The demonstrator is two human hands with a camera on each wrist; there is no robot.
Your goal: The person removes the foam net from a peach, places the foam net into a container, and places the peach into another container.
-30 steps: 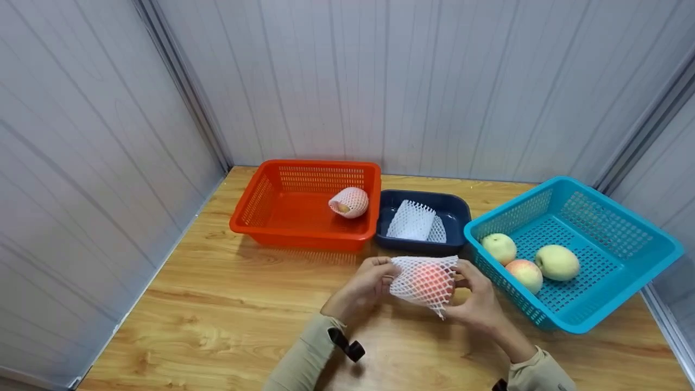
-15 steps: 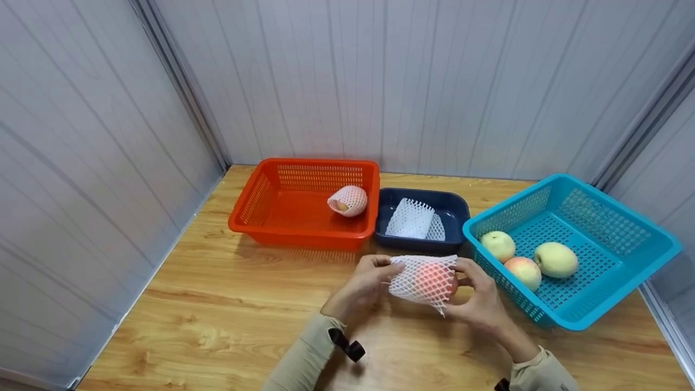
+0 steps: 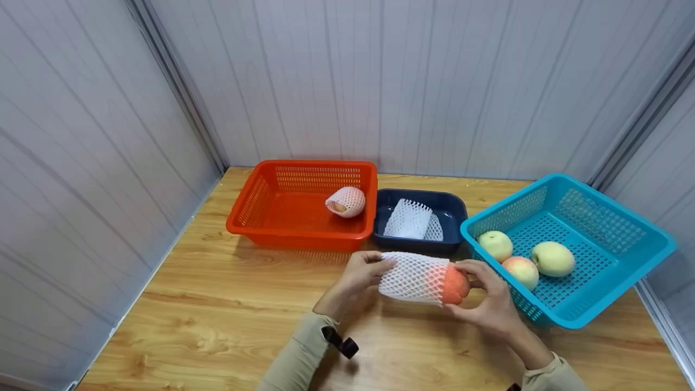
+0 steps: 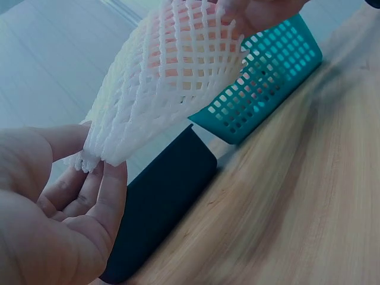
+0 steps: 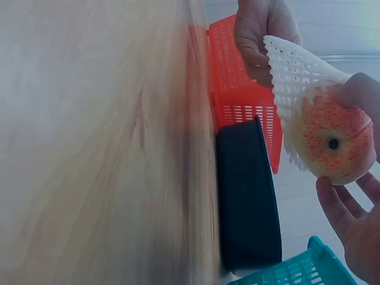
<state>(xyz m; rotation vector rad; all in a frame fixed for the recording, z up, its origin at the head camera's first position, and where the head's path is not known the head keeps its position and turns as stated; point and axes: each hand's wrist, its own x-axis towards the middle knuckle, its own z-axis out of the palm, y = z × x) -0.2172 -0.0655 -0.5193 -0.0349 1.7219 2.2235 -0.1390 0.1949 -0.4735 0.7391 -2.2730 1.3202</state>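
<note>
My left hand (image 3: 360, 277) pinches the left end of a white foam fruit net (image 3: 411, 277), thumb against fingers. Partly inside the net's other end is a reddish peach (image 3: 456, 284), which my right hand (image 3: 490, 298) grips by its bare end. In the right wrist view the peach (image 5: 350, 139) shows speckled red skin and a small dark hole. Flattened net (image 4: 122, 127) narrows toward the left fingers in the left wrist view. Both hands hold these above the table, in front of a navy tray (image 3: 456, 245).
More white foam nets (image 3: 408, 218) lie in the navy tray. Left of it, an orange basket (image 3: 304, 236) holds one netted peach (image 3: 347, 202). A turquoise basket (image 3: 597, 315) at the right holds three pale peaches (image 3: 554, 259). Panel walls (image 3: 423, 92) stand behind and beside the wooden table (image 3: 217, 315).
My left hand and the net have shifted slightly left, my right hand slightly right. More of the peach's right end now shows outside the net.
</note>
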